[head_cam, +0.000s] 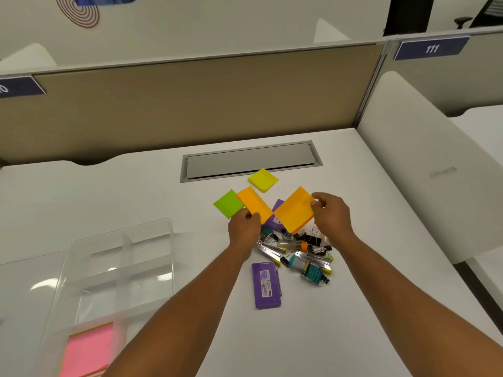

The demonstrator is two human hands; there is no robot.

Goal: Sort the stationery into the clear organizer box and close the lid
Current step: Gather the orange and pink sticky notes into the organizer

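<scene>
Near left, the box [119,268] already holds pink notes [89,349]. Each hand, left [244,224] and right [330,213], pinches an orange pad, left [254,204], right [295,209]; next, probably carry both into a compartment.

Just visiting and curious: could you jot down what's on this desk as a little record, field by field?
left hand: holds an orange sticky pad
right hand: holds a second orange pad
loose pads: green, yellow
pile: binder clips, staple strips, purple case
clear organizer box: lid open, pink pad inside
surface: white desk
</scene>
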